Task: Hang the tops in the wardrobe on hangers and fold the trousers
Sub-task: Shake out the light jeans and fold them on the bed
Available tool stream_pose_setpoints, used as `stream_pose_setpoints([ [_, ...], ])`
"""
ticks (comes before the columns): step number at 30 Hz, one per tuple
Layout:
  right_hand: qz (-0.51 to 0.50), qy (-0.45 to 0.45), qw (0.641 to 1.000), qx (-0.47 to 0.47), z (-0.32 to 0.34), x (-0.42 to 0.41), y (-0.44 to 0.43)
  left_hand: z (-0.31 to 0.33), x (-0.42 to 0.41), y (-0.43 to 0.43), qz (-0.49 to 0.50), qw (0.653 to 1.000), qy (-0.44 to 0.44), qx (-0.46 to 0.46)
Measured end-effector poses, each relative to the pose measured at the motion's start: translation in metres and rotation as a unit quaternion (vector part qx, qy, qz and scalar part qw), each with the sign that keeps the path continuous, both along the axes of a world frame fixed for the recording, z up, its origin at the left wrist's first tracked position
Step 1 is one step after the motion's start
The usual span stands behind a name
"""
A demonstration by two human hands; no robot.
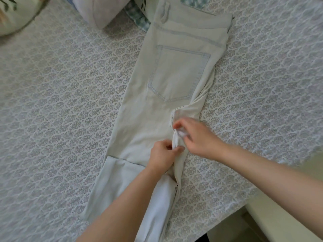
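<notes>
So, trousers (167, 75): folded lengthwise, mid-frame on bedspread (61, 102)
Left hand (163, 154): pinching seam edge
Right hand (195, 135): blurred, seemingly pinching it too

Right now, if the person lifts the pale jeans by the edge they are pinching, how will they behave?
Probably floppy: the pale jeans lie flat on the bedspread and bunch where the left hand and right hand pinch their edge. Lifted there, both ends would likely sag. Slipping seems unlikely: the cloth gathers in both grips.

Grey floral-patterned bedspread (61, 102), leaf-print cushion (15, 14) at its far-left corner
</notes>
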State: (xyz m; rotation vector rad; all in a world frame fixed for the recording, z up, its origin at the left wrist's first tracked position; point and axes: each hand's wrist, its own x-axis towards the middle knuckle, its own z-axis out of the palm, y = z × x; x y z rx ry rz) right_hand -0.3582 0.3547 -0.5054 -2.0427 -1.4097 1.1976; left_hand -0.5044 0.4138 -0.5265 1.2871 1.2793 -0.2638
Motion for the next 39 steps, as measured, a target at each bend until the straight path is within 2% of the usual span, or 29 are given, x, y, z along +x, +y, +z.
stream_pose_setpoints([
  [2,0.163,-0.093,0.982,0.023,-0.01,0.0,-0.024,0.001,-0.003,0.003,-0.058,0.998,-0.013,0.023],
  [3,0.212,-0.127,0.968,0.04,-0.017,-0.001,-0.032,0.004,-0.01,0.006,-0.109,0.992,-0.019,0.063],
  [5,0.241,-0.163,0.956,0.05,-0.025,-0.002,-0.04,0.015,-0.033,0.014,-0.215,0.954,-0.05,0.201],
  [7,0.221,-0.176,0.958,0.051,-0.029,-0.006,-0.04,0.024,-0.069,0.031,-0.318,0.879,-0.111,0.337],
  [10,0.179,-0.165,0.968,0.062,-0.025,-0.019,-0.04,0.022,-0.125,0.058,-0.483,0.736,-0.178,0.439],
  [12,0.141,-0.137,0.977,0.082,-0.022,-0.028,-0.042,0.02,-0.153,0.074,-0.57,0.655,-0.201,0.453],
  [14,0.109,-0.11,0.984,0.086,-0.018,-0.034,-0.042,0.016,-0.172,0.089,-0.633,0.593,-0.22,0.447],
  [18,0.054,-0.106,0.99,0.074,-0.021,-0.039,-0.041,0.004,-0.186,0.118,-0.714,0.52,-0.223,0.411],
  [22,0.066,-0.217,0.965,0.134,-0.031,-0.049,-0.045,0.004,-0.178,0.139,-0.782,0.436,-0.188,0.404],
  [24,0.083,-0.276,0.947,0.139,-0.032,-0.056,-0.051,0.002,-0.178,0.142,-0.785,0.42,-0.186,0.416],
  [26,0.113,-0.285,0.944,0.122,-0.033,-0.064,-0.062,0.0,-0.181,0.139,-0.779,0.42,-0.188,0.426],
  [33,0.164,-0.274,0.946,0.063,-0.031,-0.071,-0.081,-0.005,-0.187,0.127,-0.741,0.489,-0.187,0.421],
  [36,0.055,-0.181,0.981,0.051,-0.019,-0.069,-0.071,-0.004,-0.186,0.127,-0.731,0.529,-0.186,0.387],
  [39,-0.074,-0.137,0.985,0.074,-0.008,-0.054,-0.048,-0.002,-0.184,0.128,-0.718,0.57,-0.191,0.35],
])
